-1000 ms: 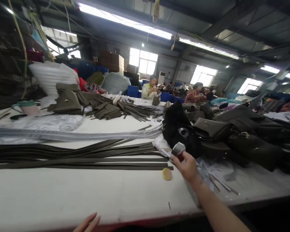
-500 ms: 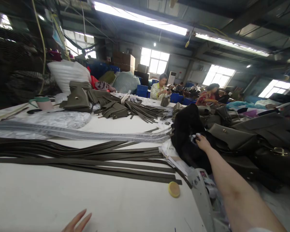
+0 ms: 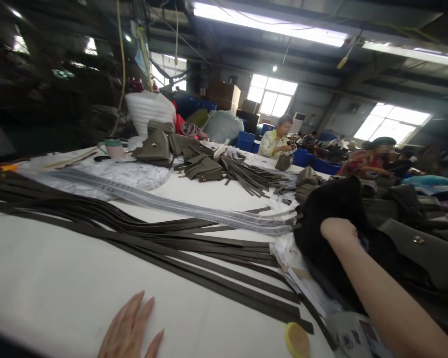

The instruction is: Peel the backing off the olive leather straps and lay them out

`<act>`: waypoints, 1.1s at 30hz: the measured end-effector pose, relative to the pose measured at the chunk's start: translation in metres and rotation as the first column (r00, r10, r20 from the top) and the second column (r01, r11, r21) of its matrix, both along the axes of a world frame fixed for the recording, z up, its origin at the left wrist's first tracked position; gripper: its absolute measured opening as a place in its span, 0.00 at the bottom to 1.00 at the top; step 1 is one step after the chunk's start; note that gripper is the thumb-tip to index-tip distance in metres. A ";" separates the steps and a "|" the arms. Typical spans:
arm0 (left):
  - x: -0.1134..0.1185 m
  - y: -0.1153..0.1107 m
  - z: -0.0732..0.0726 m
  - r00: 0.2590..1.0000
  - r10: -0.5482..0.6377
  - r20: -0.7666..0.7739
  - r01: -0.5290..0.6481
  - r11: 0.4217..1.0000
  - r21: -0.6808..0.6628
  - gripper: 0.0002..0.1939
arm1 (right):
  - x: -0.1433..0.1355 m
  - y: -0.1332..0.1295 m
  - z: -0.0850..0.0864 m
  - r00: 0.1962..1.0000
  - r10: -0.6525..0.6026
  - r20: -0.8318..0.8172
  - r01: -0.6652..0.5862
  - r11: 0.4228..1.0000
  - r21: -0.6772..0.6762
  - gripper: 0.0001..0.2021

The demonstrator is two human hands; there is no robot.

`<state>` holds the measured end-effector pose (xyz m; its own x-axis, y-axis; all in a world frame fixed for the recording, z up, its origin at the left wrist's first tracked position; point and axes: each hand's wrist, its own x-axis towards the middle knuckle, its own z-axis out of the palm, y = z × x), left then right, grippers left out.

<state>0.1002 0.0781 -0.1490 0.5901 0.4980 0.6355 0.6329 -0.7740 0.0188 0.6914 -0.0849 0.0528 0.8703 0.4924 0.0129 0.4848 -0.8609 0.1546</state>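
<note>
My left hand (image 3: 130, 328) rests on the white tabletop (image 3: 59, 278), its fingers spread and nothing in them. Out to the right, my right hand (image 3: 338, 229) is at a heap of black cloth (image 3: 330, 201). Its fingers point down into the cloth and are hidden, so whether they grip anything does not show. Long dark olive straps (image 3: 209, 273) lie across the table ahead of my left hand. A round yellow-rimmed disc (image 3: 297, 340) sits near the strap ends, below the black cloth.
Olive bags (image 3: 414, 243) are piled at the right. A strip of clear plastic-wrapped material (image 3: 194, 209) crosses the table behind the straps. Farther back are more bags (image 3: 155, 146), a cup (image 3: 114, 147) and a seated person (image 3: 272, 141). A grey-white device (image 3: 349, 330) stands at the lower right.
My left hand has come further into view over the table. The right hand has shifted on the black cloth, and its fingers are now hidden. The whole view has swung to the left.
</note>
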 end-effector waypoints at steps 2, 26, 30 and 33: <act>-0.001 -0.002 0.003 1.000 0.008 -0.028 -0.007 1.000 0.010 0.34 | -0.028 0.044 -0.020 0.982 0.179 -0.060 -0.180 0.984 -0.010 0.17; -0.005 -0.033 0.040 0.998 -0.014 0.057 0.053 0.641 -0.766 0.38 | -0.146 0.153 -0.008 0.842 0.540 0.005 -0.529 0.824 0.204 0.04; -0.009 -0.028 0.065 0.929 0.094 0.359 0.285 0.439 -0.852 0.43 | -0.257 0.107 0.049 0.640 0.762 -0.096 -0.605 0.577 0.548 0.22; -0.017 -0.014 0.099 0.657 0.465 0.594 0.697 -0.074 -0.713 0.48 | -0.349 0.046 0.058 0.336 0.887 -0.316 -0.655 0.461 0.599 0.20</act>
<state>0.0833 0.0637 -0.0502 0.5521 0.7980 -0.2416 -0.1290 0.3680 0.9208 0.3426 -0.0387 0.1105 -0.0212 0.9993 0.0292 0.8311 0.0339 -0.5551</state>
